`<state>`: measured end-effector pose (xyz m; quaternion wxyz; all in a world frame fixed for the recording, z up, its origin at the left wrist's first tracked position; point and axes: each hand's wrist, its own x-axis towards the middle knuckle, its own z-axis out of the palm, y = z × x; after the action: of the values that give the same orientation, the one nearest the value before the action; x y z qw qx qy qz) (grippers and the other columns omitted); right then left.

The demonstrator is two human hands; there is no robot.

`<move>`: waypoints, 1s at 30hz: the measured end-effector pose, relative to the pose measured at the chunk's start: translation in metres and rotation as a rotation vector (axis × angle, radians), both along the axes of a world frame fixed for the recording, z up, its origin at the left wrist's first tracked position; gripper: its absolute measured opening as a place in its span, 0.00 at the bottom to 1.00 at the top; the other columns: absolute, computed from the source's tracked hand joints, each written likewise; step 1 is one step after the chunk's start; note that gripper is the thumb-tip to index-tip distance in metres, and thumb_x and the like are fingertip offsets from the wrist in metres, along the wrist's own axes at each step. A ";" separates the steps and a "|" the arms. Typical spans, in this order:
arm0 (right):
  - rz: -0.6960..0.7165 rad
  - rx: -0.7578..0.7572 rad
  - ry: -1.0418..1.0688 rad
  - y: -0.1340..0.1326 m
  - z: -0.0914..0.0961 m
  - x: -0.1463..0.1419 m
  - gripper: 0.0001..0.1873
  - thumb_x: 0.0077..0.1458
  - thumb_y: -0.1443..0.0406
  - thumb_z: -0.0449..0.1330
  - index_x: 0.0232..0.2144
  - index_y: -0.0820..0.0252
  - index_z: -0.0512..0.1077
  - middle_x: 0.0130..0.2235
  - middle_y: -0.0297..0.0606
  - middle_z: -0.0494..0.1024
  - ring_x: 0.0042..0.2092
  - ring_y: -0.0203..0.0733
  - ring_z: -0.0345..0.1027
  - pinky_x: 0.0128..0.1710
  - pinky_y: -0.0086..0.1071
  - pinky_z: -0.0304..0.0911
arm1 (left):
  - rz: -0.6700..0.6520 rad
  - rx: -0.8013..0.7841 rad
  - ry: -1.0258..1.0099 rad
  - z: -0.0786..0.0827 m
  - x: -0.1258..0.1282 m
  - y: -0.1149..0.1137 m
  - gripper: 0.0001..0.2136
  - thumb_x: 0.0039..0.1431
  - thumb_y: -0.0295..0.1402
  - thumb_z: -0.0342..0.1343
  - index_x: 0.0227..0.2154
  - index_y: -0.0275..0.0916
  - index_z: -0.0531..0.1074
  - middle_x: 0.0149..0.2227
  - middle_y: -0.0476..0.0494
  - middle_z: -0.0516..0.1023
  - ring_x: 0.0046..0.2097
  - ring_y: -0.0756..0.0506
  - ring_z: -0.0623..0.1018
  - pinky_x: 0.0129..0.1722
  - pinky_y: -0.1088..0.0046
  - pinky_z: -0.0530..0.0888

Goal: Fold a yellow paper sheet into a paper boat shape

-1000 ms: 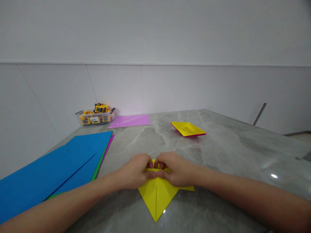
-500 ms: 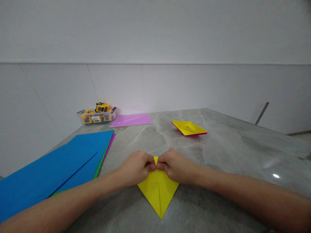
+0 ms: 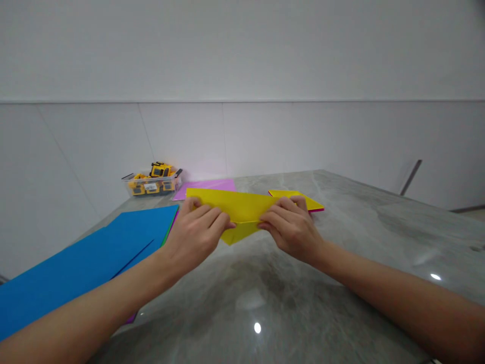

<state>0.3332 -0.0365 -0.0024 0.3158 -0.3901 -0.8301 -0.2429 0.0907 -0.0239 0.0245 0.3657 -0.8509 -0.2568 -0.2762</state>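
Observation:
A folded yellow sheet of paper (image 3: pixel 242 205) is held up above the grey marbled table, stretched wide between both hands. Its long straight edge runs across the top, and a pointed flap hangs below the middle. My left hand (image 3: pixel 200 227) is closed on its left part, thumb and fingers pinching the lower fold. On the right part my right hand (image 3: pixel 291 227) grips in the same way. Behind the right hand lies a folded yellow paper boat (image 3: pixel 315 204) with a red underside, partly covered by the fingers and the sheet.
Large blue sheets (image 3: pixel 94 247) lie at the left, with green and purple ones under them. Farther back are a flat pink-purple sheet (image 3: pixel 227 185) and a clear plastic box (image 3: pixel 151 187) of yellow toy vehicles. A pale wall stands behind the table (image 3: pixel 379 242).
Both hands have lifted the yellow paper off the table and moved apart. The paper has gone from a flat diamond shape to a wide, stretched form with a straight top edge.

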 end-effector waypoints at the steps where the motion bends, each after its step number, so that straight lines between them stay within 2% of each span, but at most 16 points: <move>1: -0.016 0.029 -0.009 -0.003 0.001 0.000 0.14 0.64 0.63 0.51 0.30 0.59 0.73 0.31 0.37 0.77 0.38 0.44 0.61 0.42 0.40 0.48 | 0.001 0.049 0.014 -0.001 0.000 -0.003 0.12 0.65 0.32 0.49 0.24 0.39 0.68 0.23 0.50 0.72 0.27 0.47 0.70 0.36 0.64 0.60; 3: -0.038 0.052 -0.051 -0.008 0.002 -0.002 0.13 0.63 0.65 0.50 0.30 0.58 0.72 0.31 0.38 0.76 0.38 0.45 0.61 0.42 0.40 0.48 | -0.001 0.078 0.055 -0.006 0.002 -0.008 0.11 0.64 0.29 0.49 0.26 0.39 0.68 0.23 0.50 0.72 0.28 0.46 0.71 0.36 0.64 0.61; 6: -0.037 0.021 -0.139 -0.012 -0.004 -0.008 0.11 0.61 0.69 0.50 0.30 0.59 0.72 0.32 0.39 0.75 0.39 0.46 0.61 0.41 0.41 0.50 | -0.013 0.038 0.150 -0.022 0.008 -0.012 0.09 0.63 0.26 0.48 0.27 0.38 0.68 0.23 0.49 0.71 0.26 0.46 0.71 0.30 0.66 0.62; 9: 0.050 -0.035 -0.206 -0.012 -0.013 -0.017 0.09 0.58 0.72 0.51 0.32 0.61 0.71 0.34 0.41 0.75 0.39 0.46 0.62 0.40 0.40 0.53 | -0.040 0.016 0.192 -0.033 0.013 -0.014 0.11 0.63 0.24 0.46 0.26 0.38 0.67 0.23 0.48 0.70 0.24 0.47 0.70 0.26 0.67 0.61; 12: 0.143 -0.067 -0.249 -0.009 -0.022 -0.025 0.09 0.59 0.71 0.51 0.32 0.62 0.71 0.33 0.41 0.75 0.37 0.44 0.64 0.39 0.38 0.57 | -0.099 -0.006 0.180 -0.032 0.015 -0.017 0.10 0.62 0.24 0.46 0.26 0.37 0.67 0.23 0.48 0.70 0.24 0.47 0.70 0.25 0.68 0.63; 14: 0.148 -0.072 -0.261 -0.006 -0.025 -0.028 0.10 0.59 0.72 0.51 0.29 0.63 0.71 0.30 0.40 0.75 0.34 0.43 0.65 0.37 0.36 0.59 | -0.225 -0.010 0.199 -0.030 0.013 -0.021 0.08 0.61 0.25 0.48 0.27 0.37 0.69 0.24 0.47 0.71 0.25 0.47 0.70 0.25 0.69 0.65; 17: 0.117 -0.049 -0.211 -0.001 -0.026 -0.024 0.08 0.56 0.75 0.52 0.30 0.65 0.71 0.30 0.42 0.75 0.34 0.44 0.67 0.36 0.35 0.62 | -0.576 0.035 0.316 -0.033 0.008 -0.023 0.07 0.60 0.27 0.52 0.27 0.38 0.70 0.24 0.48 0.72 0.25 0.49 0.70 0.24 0.71 0.65; 19: 0.094 -0.018 -0.139 0.001 -0.024 -0.020 0.08 0.54 0.76 0.51 0.31 0.66 0.70 0.31 0.44 0.76 0.35 0.45 0.68 0.36 0.36 0.63 | -0.731 0.022 0.376 -0.041 0.005 -0.019 0.08 0.58 0.27 0.53 0.23 0.39 0.68 0.21 0.50 0.69 0.23 0.49 0.69 0.21 0.72 0.63; 21: 0.093 0.008 -0.059 0.001 -0.021 -0.015 0.09 0.54 0.76 0.50 0.30 0.65 0.69 0.30 0.44 0.75 0.33 0.45 0.68 0.34 0.35 0.63 | -0.688 -0.076 0.348 -0.050 0.003 -0.011 0.11 0.58 0.29 0.54 0.20 0.39 0.66 0.18 0.52 0.65 0.21 0.50 0.67 0.19 0.71 0.61; 24: 0.170 0.045 0.050 -0.002 -0.018 -0.012 0.10 0.54 0.75 0.49 0.35 0.64 0.67 0.31 0.44 0.75 0.33 0.45 0.69 0.33 0.35 0.64 | -0.362 -0.300 0.046 -0.063 0.002 0.008 0.12 0.59 0.35 0.54 0.22 0.39 0.66 0.19 0.51 0.68 0.22 0.49 0.69 0.21 0.72 0.63; 26: 0.265 0.053 0.080 -0.005 -0.019 -0.012 0.11 0.53 0.75 0.48 0.37 0.63 0.66 0.31 0.43 0.75 0.33 0.44 0.69 0.32 0.34 0.64 | -0.109 -0.518 -0.212 -0.069 0.002 0.019 0.11 0.56 0.41 0.57 0.28 0.38 0.67 0.24 0.49 0.72 0.25 0.47 0.71 0.24 0.72 0.65; 27: 0.318 0.045 0.074 -0.006 -0.020 -0.013 0.12 0.52 0.75 0.48 0.37 0.62 0.65 0.30 0.42 0.75 0.32 0.43 0.69 0.32 0.33 0.64 | -0.051 -0.645 -0.302 -0.071 0.002 0.023 0.12 0.54 0.41 0.57 0.33 0.37 0.67 0.27 0.48 0.73 0.27 0.47 0.72 0.25 0.72 0.66; 28: 0.371 0.030 0.054 -0.007 -0.022 -0.015 0.12 0.51 0.75 0.48 0.37 0.62 0.65 0.30 0.41 0.75 0.31 0.42 0.69 0.31 0.32 0.64 | -0.034 -0.756 -0.355 -0.072 0.002 0.026 0.14 0.53 0.40 0.57 0.37 0.37 0.67 0.30 0.47 0.74 0.29 0.46 0.72 0.26 0.72 0.67; 30: 0.479 -0.013 -0.021 -0.007 -0.025 -0.018 0.12 0.49 0.76 0.48 0.36 0.62 0.65 0.30 0.41 0.75 0.32 0.40 0.69 0.32 0.31 0.65 | -0.102 -0.907 -0.336 -0.072 0.002 0.027 0.16 0.52 0.36 0.56 0.44 0.37 0.66 0.34 0.46 0.75 0.32 0.47 0.74 0.30 0.72 0.70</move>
<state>0.3151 -0.0439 -0.0276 0.3534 -0.1817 -0.9036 -0.1599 0.0927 0.0026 -0.0472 -0.1026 -0.8796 -0.3648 -0.2876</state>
